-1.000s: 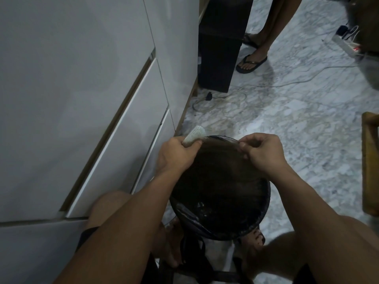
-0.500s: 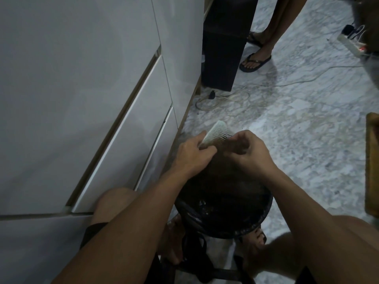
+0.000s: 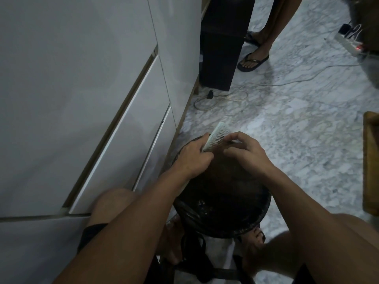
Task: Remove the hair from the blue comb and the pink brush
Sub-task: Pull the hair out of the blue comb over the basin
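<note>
A pale blue comb (image 3: 216, 136) points up and away, its teeth facing right, held over a round black bin (image 3: 263, 210) lined with a dark bag. My left hand (image 3: 191, 158) grips the comb's lower end. My right hand (image 3: 245, 151) is at the teeth, fingertips pinched together on dark strands that are too dim to make out clearly. The pink brush is nowhere to be seen.
White cabinet drawers (image 3: 127, 128) run along the left. A dark stand (image 3: 222, 42) and a loose cable (image 3: 221, 97) lie beyond on the marble floor. Another person's sandalled foot (image 3: 253, 61) stands far back, near a power strip (image 3: 352, 44). A wooden edge (image 3: 371, 160) shows at right.
The comb has swung up from lying low by my left fist to pointing upward with its teeth exposed. My right hand moved left from stretching hair out to touching the teeth.
</note>
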Available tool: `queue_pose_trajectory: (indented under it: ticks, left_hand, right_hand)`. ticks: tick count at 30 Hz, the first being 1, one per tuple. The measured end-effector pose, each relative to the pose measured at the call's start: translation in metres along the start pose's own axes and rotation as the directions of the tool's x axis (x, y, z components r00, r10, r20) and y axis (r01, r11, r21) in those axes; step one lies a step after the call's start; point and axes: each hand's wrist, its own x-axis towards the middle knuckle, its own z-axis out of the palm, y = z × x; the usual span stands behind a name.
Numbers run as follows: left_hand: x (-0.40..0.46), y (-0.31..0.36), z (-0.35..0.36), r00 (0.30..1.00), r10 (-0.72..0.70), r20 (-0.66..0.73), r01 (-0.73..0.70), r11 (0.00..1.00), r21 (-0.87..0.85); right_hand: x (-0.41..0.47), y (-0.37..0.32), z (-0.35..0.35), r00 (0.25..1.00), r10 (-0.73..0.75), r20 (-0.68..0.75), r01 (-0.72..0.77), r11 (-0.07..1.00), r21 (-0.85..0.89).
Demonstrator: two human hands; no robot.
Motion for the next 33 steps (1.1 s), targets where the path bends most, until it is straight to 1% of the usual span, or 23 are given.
queue_pose_trajectory:
  ticks: [5,8,10,12,13,15,17,21,23,28,31,33]
  left_hand:
    - [0.003,-0.005,0.001,0.998,0.059,-0.022,-0.059,0.998,-0.017]
    - [0.007,-0.008,-0.001,0.995,0.033,-0.095,-0.038,0.998,-0.053]
    - [0.009,-0.009,-0.005,0.986,-0.009,-0.165,-0.008,0.995,-0.100]
    - [0.010,-0.009,-0.007,0.982,-0.035,-0.186,0.010,0.991,-0.137]
    - [0.010,-0.009,-0.007,0.983,-0.034,-0.180,0.009,0.990,-0.138]
    - [0.009,-0.009,-0.005,0.985,-0.021,-0.170,0.000,0.993,-0.122]
    - [0.007,-0.008,-0.004,0.988,-0.006,-0.155,-0.011,0.994,-0.113]
    - [0.005,-0.005,-0.002,0.994,0.015,-0.105,-0.027,0.993,-0.112]
    - [0.004,-0.004,0.000,0.996,0.026,-0.089,-0.036,0.994,-0.105]
    - [0.003,-0.003,0.001,0.995,0.039,-0.091,-0.049,0.992,-0.114]
    - [0.003,-0.001,0.000,0.994,0.050,-0.093,-0.060,0.992,-0.108]
    - [0.003,-0.001,-0.001,0.993,0.064,-0.099,-0.070,0.996,-0.059]
  right_hand:
    - [0.008,0.011,0.003,0.986,-0.078,-0.151,0.052,0.985,-0.165]
    - [0.015,0.017,-0.003,0.961,-0.088,-0.260,0.015,0.963,-0.269]
    - [0.018,0.017,-0.012,0.939,-0.069,-0.337,-0.028,0.961,-0.274]
    - [0.020,0.018,-0.018,0.921,-0.041,-0.388,-0.063,0.966,-0.251]
    - [0.020,0.019,-0.019,0.920,-0.028,-0.392,-0.075,0.967,-0.245]
    - [0.019,0.019,-0.018,0.936,-0.009,-0.352,-0.085,0.964,-0.251]
    - [0.017,0.017,-0.015,0.964,-0.004,-0.268,-0.055,0.975,-0.213]
    - [0.010,0.010,-0.006,0.998,-0.025,-0.054,0.022,0.999,-0.049]
    - [0.008,0.011,0.002,0.999,-0.044,0.007,0.044,0.997,-0.064]
    - [0.010,0.013,0.008,0.998,-0.059,-0.027,0.054,0.988,-0.144]
    - [0.013,0.016,0.002,0.992,-0.060,-0.114,0.036,0.978,-0.204]
    - [0.014,0.018,-0.001,0.977,-0.051,-0.205,-0.012,0.956,-0.293]
